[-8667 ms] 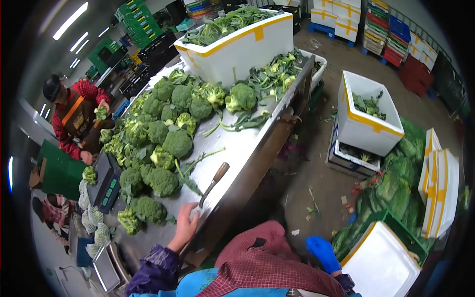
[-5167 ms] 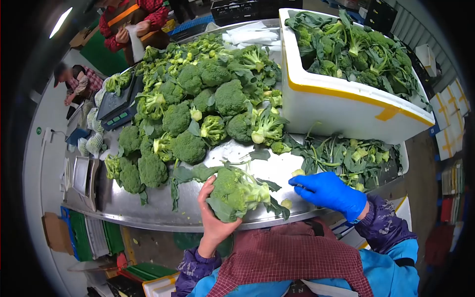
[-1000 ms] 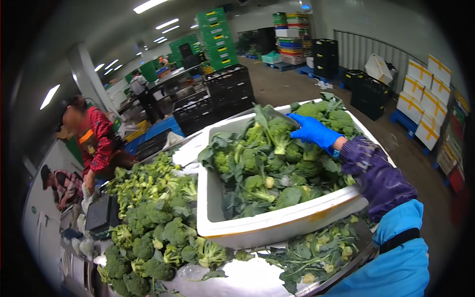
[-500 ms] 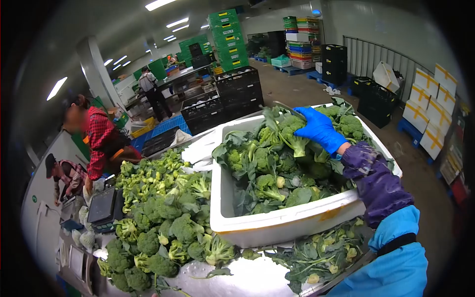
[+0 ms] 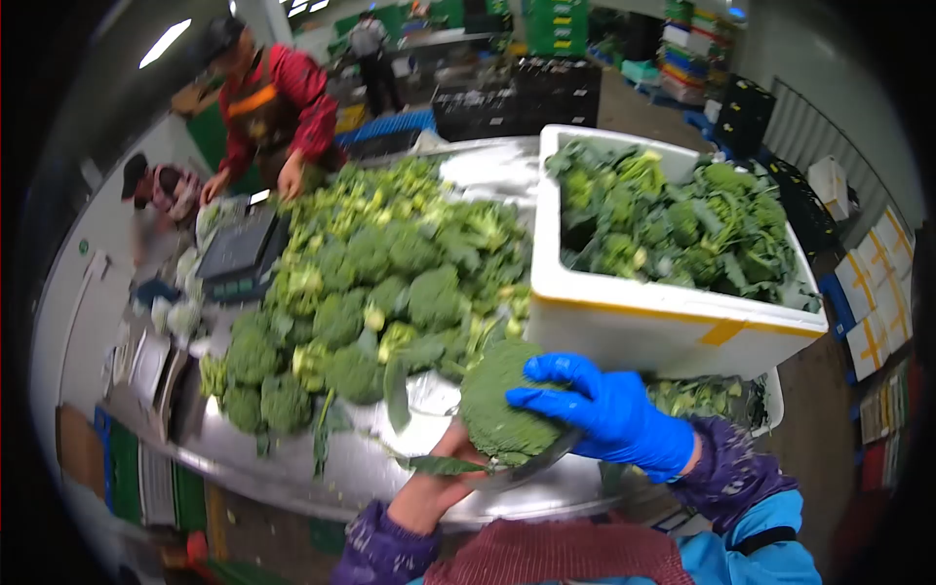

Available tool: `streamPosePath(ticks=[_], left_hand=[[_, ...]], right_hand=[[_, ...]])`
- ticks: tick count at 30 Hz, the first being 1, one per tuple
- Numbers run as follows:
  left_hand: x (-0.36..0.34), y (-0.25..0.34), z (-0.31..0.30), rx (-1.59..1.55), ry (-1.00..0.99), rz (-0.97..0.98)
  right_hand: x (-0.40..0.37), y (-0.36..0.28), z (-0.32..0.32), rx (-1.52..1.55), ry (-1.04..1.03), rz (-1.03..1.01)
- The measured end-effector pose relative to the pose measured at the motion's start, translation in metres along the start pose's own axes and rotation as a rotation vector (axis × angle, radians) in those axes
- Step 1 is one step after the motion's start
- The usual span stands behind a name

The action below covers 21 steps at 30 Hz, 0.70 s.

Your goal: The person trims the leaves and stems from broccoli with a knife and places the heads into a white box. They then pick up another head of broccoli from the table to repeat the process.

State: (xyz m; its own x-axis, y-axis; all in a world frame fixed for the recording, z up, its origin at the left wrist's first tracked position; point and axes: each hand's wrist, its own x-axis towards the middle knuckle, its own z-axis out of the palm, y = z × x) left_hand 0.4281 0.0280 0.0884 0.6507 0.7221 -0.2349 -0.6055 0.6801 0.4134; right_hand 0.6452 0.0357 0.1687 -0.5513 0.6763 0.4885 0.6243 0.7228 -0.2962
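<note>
A large broccoli head [image 5: 507, 405] is held between both hands over the metal table. My bare left hand [image 5: 448, 473] cups its lower left side, its fingers partly hidden beneath the head and a long leaf. My right hand [image 5: 614, 414], in a blue glove, has its fingers curled over the head's right side. Under the head, by the right palm, shows a dark blade-like edge [image 5: 534, 468]; its handle is hidden. Ahead and to the right stands a white foam box [image 5: 673, 317] filled with leafy broccoli [image 5: 687, 219].
Trimmed broccoli heads [image 5: 356, 312] are piled on the metal table [image 5: 380, 492] at left. A scale [image 5: 239, 253] stands beyond them, near a co-worker in red [image 5: 283, 107]. Cut leaves [image 5: 702, 400] lie below the foam box. Black crates [image 5: 517, 102] are stacked behind.
My right hand has come out of the foam box and down towards me with a broccoli head. My left hand has entered view and holds it too. The view has tilted down.
</note>
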Motion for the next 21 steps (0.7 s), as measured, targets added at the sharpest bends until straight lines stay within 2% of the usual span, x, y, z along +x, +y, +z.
streamPosePath(ticks=[1,3,5,7,9,10,11,13,15,18,21], left_hand=[[-0.001,-0.008,-0.016,0.067,0.136,-0.009],[-0.012,-0.013,-0.030,-0.027,0.096,0.104],[-0.026,-0.014,-0.038,-0.029,0.122,0.170],[-0.030,-0.015,-0.050,0.008,0.135,0.192],[-0.032,-0.014,-0.054,0.050,0.139,0.202],[-0.030,-0.012,-0.051,0.107,0.132,0.205],[-0.028,-0.011,-0.050,0.165,0.124,0.207],[-0.024,-0.015,-0.050,0.251,0.131,0.214],[-0.020,-0.019,-0.055,0.345,0.139,0.227],[-0.014,-0.022,-0.060,0.535,0.113,0.308],[-0.014,-0.023,-0.054,0.513,0.125,0.284]], right_hand=[[-0.006,-0.005,0.022,0.002,-0.035,-0.078],[-0.016,-0.014,0.037,0.021,-0.141,-0.045],[-0.028,-0.015,0.052,0.647,0.065,0.304],[-0.035,-0.015,0.061,0.674,0.085,0.330],[-0.038,-0.023,0.062,1.072,0.081,0.644],[-0.035,-0.028,0.061,1.137,0.062,0.747],[-0.032,-0.032,0.059,1.131,0.069,0.759],[-0.027,-0.037,0.054,1.125,-0.046,1.019],[-0.030,-0.034,0.059,1.113,-0.052,1.040],[-0.031,-0.029,0.063,1.070,-0.023,0.970],[-0.033,-0.025,0.059,1.175,0.017,0.896]])
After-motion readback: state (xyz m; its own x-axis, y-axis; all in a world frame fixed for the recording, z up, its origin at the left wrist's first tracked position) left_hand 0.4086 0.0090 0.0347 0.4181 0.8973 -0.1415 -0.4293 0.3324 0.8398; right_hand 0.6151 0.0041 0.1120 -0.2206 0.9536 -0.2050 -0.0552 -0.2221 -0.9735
